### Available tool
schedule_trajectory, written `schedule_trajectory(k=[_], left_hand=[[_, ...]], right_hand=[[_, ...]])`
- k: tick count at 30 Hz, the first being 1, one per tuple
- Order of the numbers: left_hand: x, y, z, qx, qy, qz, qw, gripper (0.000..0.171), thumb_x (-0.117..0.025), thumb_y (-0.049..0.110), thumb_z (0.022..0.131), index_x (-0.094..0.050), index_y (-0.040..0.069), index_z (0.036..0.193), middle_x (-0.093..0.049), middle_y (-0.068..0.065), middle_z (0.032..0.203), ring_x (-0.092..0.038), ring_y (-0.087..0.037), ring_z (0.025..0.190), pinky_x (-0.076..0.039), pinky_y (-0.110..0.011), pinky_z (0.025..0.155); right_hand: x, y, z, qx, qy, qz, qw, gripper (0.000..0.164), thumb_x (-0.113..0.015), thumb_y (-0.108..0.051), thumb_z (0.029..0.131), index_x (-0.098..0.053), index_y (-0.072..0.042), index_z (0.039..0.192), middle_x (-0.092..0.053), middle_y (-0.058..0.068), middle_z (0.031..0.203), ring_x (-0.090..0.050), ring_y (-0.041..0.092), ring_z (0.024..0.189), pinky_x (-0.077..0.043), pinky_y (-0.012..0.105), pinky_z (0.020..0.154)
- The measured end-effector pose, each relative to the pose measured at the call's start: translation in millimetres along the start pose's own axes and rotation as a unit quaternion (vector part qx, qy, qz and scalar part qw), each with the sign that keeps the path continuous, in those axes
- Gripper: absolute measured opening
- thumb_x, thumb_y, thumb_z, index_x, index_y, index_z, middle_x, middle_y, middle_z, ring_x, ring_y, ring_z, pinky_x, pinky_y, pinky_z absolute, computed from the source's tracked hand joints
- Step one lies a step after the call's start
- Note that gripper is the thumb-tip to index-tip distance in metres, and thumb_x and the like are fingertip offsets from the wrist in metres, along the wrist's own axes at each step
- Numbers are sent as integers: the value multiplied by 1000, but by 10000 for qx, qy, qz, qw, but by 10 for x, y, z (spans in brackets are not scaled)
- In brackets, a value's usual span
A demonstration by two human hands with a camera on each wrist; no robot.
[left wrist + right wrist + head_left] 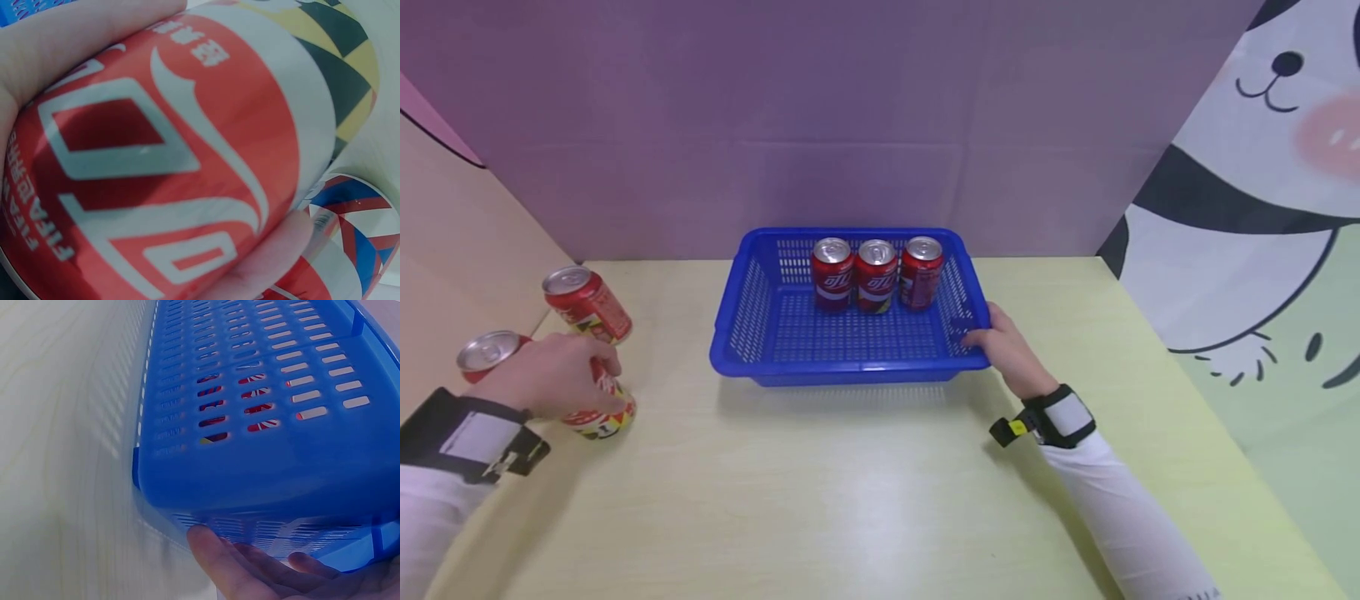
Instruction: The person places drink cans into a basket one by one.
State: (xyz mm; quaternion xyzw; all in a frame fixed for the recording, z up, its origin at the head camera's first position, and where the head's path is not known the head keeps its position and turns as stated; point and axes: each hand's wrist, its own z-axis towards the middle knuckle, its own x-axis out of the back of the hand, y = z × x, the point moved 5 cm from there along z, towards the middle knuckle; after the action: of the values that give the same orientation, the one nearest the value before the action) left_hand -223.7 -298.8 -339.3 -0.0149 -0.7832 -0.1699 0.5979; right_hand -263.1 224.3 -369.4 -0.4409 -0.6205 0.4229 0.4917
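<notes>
My left hand grips a red soda can at the table's left side, its patterned base turned toward the front right. In the left wrist view the held can fills the frame between thumb and fingers. Two more red cans stand by that hand: one can behind it, another can partly covered by it. My right hand holds the right end of a blue plastic basket, thumb over the rim. In the right wrist view, fingers press against the basket's wall.
Three red cans stand in a row inside the basket, toward its back right. The pale wooden table meets a purple backdrop behind the basket. A beige wall borders the left, and a panda picture lies beyond the right edge.
</notes>
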Motion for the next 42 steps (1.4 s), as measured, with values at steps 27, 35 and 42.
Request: schedule_trajectory(k=[27, 35, 42], left_hand=[[1142, 1500, 52, -1463, 1717, 930, 9698, 42, -83, 34, 75, -71, 8, 106, -65, -6, 92, -57, -22, 71, -49, -33, 51], [1017, 2358, 607, -2335, 1025, 1289, 9583, 31, -80, 28, 75, -71, 11, 99, -61, -2, 88, -55, -19, 71, -49, -32, 56], [730, 2889, 1072, -2627, 783, 1385, 9517, 31, -82, 24, 69, -69, 11, 94, -61, 1, 84, -58, -19, 75, -51, -36, 61]], right_hand=[[18, 24, 32, -24, 78, -133, 9999, 69, -50, 2, 88, -21, 4, 151, -39, 24, 146, -43, 38, 126, -31, 51, 109], [-6, 26, 44, -8, 121, -90, 9999, 67, -51, 2, 87, -26, 5, 148, -41, 25, 143, -45, 38, 124, -33, 50, 107], [-1, 16, 40, -7, 147, -148, 9998, 67, -51, 1, 87, -25, 4, 149, -40, 24, 144, -44, 38, 124, -32, 51, 108]])
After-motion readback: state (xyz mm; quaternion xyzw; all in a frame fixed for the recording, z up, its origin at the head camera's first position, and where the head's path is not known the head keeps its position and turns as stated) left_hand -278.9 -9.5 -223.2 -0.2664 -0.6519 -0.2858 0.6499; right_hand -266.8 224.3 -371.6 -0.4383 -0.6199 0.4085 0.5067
